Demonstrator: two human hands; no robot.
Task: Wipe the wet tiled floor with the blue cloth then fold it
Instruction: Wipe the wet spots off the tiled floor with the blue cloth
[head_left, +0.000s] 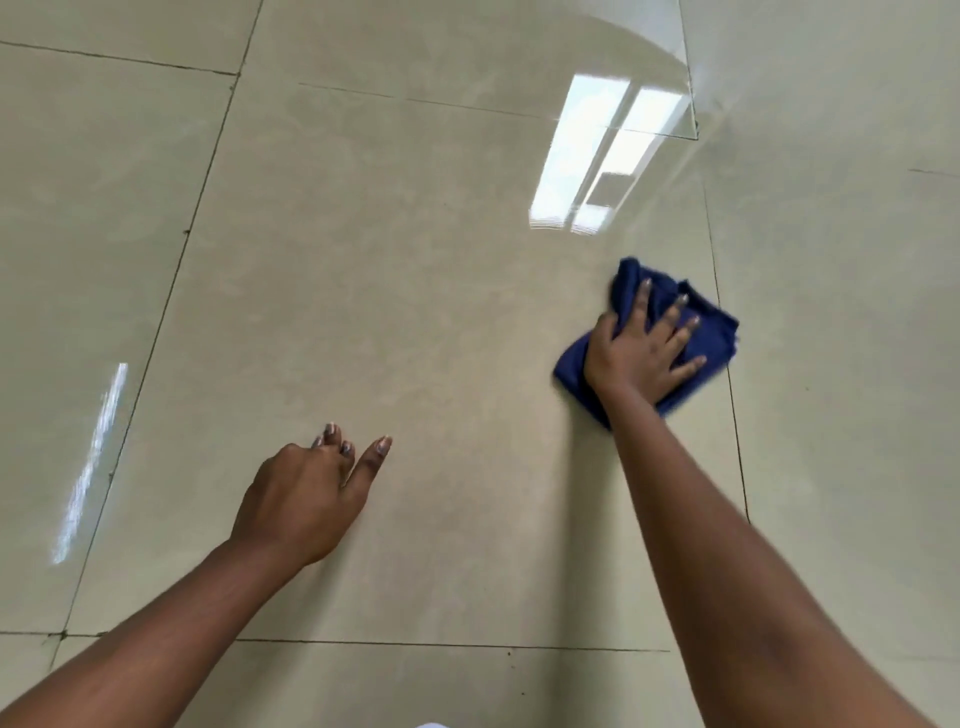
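A crumpled blue cloth (714, 332) lies on the glossy beige tiled floor (415, 260), at the right of the view, beside a grout line. My right hand (641, 353) presses flat on top of the cloth with fingers spread over it; part of the cloth is hidden under the palm. My left hand (306, 499) rests on the floor at the lower left of centre. Its fingers are loosely curled, its thumb points forward, and it holds nothing.
Large shiny tiles with dark grout lines fill the view. A bright window reflection (597, 156) glares on the floor beyond the cloth. A thinner streak of reflected light (93, 457) lies at the left. A pale wall base (831, 62) rises at the far right.
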